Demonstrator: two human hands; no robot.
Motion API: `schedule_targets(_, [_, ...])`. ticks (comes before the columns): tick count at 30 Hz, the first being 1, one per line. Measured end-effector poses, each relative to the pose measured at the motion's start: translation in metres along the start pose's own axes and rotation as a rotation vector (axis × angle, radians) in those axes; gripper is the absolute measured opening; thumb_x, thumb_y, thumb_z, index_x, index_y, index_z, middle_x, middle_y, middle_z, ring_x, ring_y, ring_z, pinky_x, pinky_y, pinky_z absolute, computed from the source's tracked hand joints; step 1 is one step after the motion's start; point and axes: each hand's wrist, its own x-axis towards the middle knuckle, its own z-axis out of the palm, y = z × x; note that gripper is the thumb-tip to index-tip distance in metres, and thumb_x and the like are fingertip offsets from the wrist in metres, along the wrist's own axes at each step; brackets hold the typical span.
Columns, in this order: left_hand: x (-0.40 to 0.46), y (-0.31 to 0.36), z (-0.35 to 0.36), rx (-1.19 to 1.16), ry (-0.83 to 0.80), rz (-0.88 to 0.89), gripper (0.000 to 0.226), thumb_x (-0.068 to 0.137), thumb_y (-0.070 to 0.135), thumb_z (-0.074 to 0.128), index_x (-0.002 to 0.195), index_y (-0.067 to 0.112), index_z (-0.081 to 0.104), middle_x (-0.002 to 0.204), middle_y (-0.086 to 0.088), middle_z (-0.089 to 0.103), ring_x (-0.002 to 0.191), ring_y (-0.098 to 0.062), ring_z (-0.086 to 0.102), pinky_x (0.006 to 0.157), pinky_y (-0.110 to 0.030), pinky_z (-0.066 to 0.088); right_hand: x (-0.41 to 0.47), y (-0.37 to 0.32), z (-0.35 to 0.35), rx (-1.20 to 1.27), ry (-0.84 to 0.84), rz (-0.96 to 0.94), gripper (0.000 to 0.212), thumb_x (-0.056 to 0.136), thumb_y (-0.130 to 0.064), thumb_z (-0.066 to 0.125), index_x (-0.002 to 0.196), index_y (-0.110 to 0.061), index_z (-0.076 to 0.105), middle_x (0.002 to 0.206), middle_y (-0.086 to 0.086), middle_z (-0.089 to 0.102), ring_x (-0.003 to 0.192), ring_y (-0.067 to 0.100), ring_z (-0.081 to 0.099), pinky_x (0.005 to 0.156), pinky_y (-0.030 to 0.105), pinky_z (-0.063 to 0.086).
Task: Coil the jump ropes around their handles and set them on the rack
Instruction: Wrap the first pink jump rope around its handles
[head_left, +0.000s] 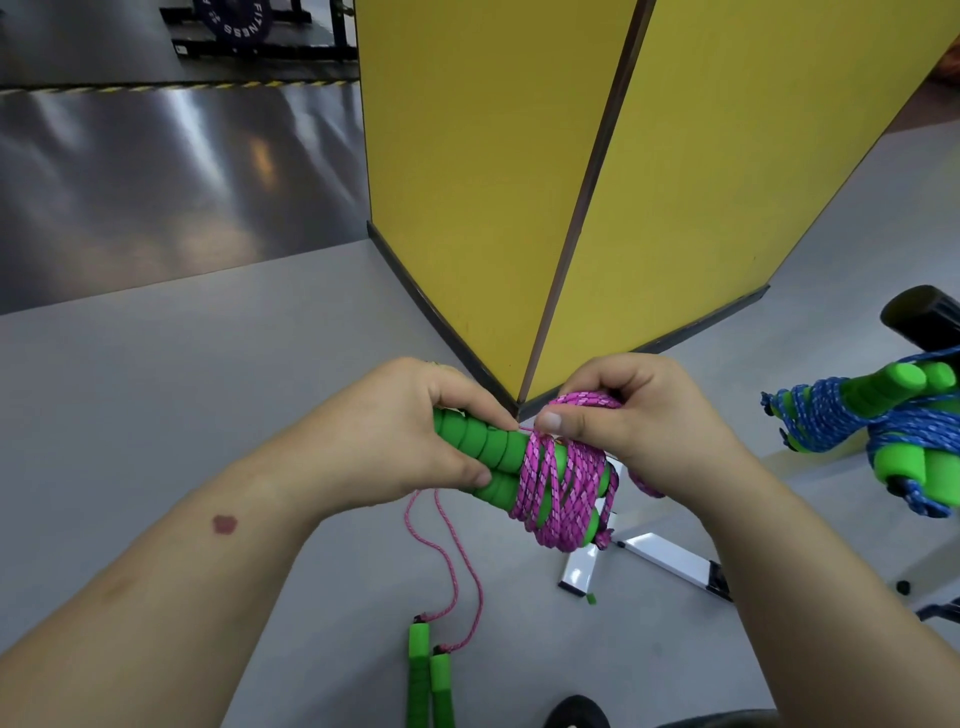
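Step in hand: judged from the frame, finishing the wrap of the pink braided jump rope (558, 486) around its pair of ribbed green foam handles (485, 457), probably tucking the last loop.
Left hand (400, 431): fingers and thumb curled round the bare end of the green handles, holding the two side by side just left of the pink coil.
Right hand (639, 426): thumb and fingers pinch a bunch of pink cord at the top of the coil; how the hidden fingers lie behind it I cannot tell.
Coil: many crossed turns, bunched toward the handles' right end, green showing between them.
Doing it well: keep the left grip firm so the handles do not splay; pull the pinched loop snug before letting go, or the turns may slide off that end.
Loose cord: a thin pink strand hangs below the coil toward a second pair of green handles (428, 675) on the grey floor (208, 389), not yet wound.
Already done: blue-roped bundles with green handles (883, 421) rest well to the right of the coil, on what looks like the rack.
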Motion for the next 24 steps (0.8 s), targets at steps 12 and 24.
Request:
schedule_targets(12, [0.002, -0.010, 0.003, -0.726, 0.009, 0.035, 0.044, 0.054, 0.008, 0.092, 0.093, 0.022, 0.082, 0.097, -0.012, 0.077, 0.086, -0.028, 0.075, 0.072, -0.042, 0.063, -0.007, 0.012, 0.011, 0.040, -0.079, 0.379, 0.046, 0.087, -0.005, 0.059, 0.044, -0.020, 0.052, 0.045, -0.002, 0.046, 0.049, 0.017, 0.039, 0.048, 0.024, 0.037])
schedule_targets(24, [0.019, -0.019, 0.021, -0.638, 0.645, -0.157, 0.038, 0.080, 0.009, 0.085, 0.082, 0.034, 0.058, 0.095, -0.002, 0.065, 0.089, -0.033, 0.072, 0.070, -0.056, 0.064, -0.003, 0.003, 0.030, -0.169, -0.136, 0.145, 0.012, 0.099, -0.028, 0.061, 0.095, -0.024, 0.072, 0.060, -0.007, 0.053, 0.053, 0.001, 0.047, 0.055, 0.021, 0.042])
